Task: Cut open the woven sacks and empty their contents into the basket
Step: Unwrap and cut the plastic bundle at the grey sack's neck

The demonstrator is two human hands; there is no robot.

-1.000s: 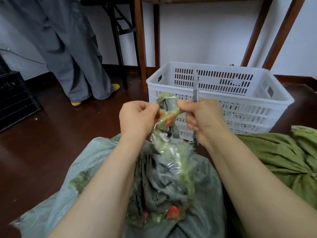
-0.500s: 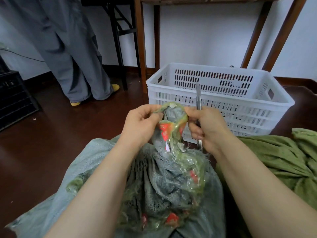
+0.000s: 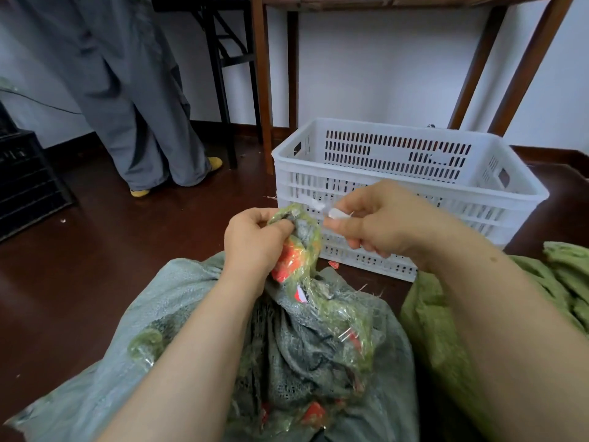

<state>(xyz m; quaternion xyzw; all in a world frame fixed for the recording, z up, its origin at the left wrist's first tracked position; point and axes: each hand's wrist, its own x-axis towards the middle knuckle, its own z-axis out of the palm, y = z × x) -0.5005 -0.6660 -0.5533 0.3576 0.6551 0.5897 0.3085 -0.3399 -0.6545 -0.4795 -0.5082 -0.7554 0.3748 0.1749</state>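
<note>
Where dark, glossy red-brown floor (image 3: 111, 250) runs back to a white wall, the following items are recorded.

Woven sack (image 3: 165, 314): pale grey-green, coarse plastic weave, slumped on the floor in the foreground just short of the basket. Its mouth is spread open and frayed threads are seen at the rim.

Second sack (image 3: 439, 330): olive-green, crumpled in folds, laid at the right by the basket's near corner.

Basket (image 3: 398, 151): white moulded plastic, rectangular, with slotted walls, stood on the floor beyond the hands.

Standing person (image 3: 137, 106): loose grey trousers and yellow shoes, at far left.

Table legs (image 3: 263, 90): straight brown wood, behind the basket.

Crate (image 3: 28, 180): black ribbed plastic, at the left edge.

Inner bag (image 3: 299, 250): crinkled clear film, green-tinted, drawn up out of the woven sack into a twisted neck. Grey open-knit fabric and red patches are seen through it.

Left hand (image 3: 255, 240): fingers are curled tightly round that neck.

Right hand (image 3: 389, 221): raised before the basket wall with fingers curled. A small, blurred white scrap (image 3: 334, 213) is pinched between thumb and forefinger.

Red scrap (image 3: 333, 265): small and flat, on the floor at the basket's foot.
</note>
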